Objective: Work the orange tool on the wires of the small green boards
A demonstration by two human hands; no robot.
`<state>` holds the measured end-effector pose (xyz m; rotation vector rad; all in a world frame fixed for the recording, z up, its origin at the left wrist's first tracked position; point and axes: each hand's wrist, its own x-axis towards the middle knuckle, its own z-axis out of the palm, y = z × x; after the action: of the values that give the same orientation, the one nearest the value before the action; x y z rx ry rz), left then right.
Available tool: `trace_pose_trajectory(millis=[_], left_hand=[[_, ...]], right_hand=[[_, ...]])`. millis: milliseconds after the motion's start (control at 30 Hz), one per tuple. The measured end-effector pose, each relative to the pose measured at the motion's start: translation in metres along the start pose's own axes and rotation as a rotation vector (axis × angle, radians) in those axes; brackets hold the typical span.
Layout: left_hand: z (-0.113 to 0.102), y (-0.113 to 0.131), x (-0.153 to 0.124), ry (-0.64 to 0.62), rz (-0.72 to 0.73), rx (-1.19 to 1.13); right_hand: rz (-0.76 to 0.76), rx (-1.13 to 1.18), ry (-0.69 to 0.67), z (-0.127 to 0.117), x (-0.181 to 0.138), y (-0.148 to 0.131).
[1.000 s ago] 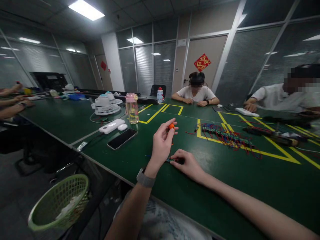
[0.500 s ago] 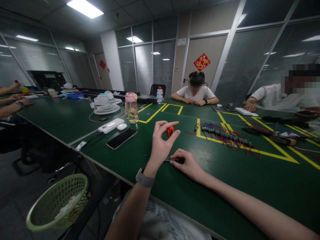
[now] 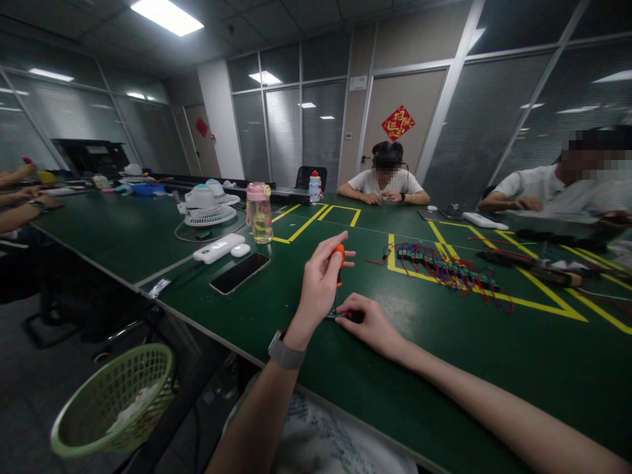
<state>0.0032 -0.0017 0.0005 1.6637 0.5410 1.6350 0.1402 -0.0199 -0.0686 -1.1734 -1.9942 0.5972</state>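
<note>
My left hand (image 3: 318,286), with a grey watch on the wrist, has its thumb and fingers closed around the orange handle of a small screwdriver (image 3: 341,251). The screwdriver is upright, and its thin dark shaft runs down to a small green circuit board (image 3: 332,316) lying on the table. My right hand (image 3: 371,324) rests on the tabletop, its thumb and fingertips pinching the right end of that board. Fingers cover much of the board, so the exact spot the tip touches is hidden. A short dark wire sticks out to the board's left.
On the green table (image 3: 276,322) a phone (image 3: 240,273), white power bank (image 3: 219,248), pink-lidded bottle (image 3: 259,214) and fans (image 3: 207,205) lie left. A row of wired circuit boards (image 3: 447,268) sits right. A green basket (image 3: 113,401) stands below. Other people sit around.
My left fingers have gone from a loose, spread curl around the screwdriver handle to a closer grip, with the hand turned. My right hand and the board stay put.
</note>
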Motion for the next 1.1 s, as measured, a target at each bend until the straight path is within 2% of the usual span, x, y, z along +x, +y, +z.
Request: trace_pose_trajectory(millis=[200,367,533,733,833,900,1033,1100], left_hand=[[-0.0021,0.0014,0.0007,0.088,0.082,0.202],[-0.0012,0.001,0.0006,-0.019,-0.012,-0.035],[-0.0019,0.0005,0.0003,0.083,0.053,0.164],[-0.0012,0.0013,0.0009,0.005,-0.018,-0.011],[-0.0025,0.0014,0.0008,0.072,0.055,0.137],[-0.0033,0.0016,0.0007,0.074,0.089,0.183],[-0.0023,0.0001,0.0012,0.0,0.001,-0.032],[-0.0018,-0.0008,0.0015,0.015,-0.026,-0.047]], right_hand=[[-0.003,-0.002,0.003,0.0007,0.0001,0.001],[-0.013,0.001,0.001,0.0018,-0.0001,0.0037],[-0.018,0.005,-0.001,0.0015,-0.0001,0.0043],[-0.022,0.0,-0.002,0.0014,0.0005,0.0037],[-0.027,0.004,-0.001,0.0019,0.0008,0.0039],[-0.032,0.007,0.003,0.0021,0.0008,0.0042],[-0.028,0.004,0.006,0.002,0.0005,0.0041],[-0.026,0.003,0.004,0.0017,0.0002,0.0035]])
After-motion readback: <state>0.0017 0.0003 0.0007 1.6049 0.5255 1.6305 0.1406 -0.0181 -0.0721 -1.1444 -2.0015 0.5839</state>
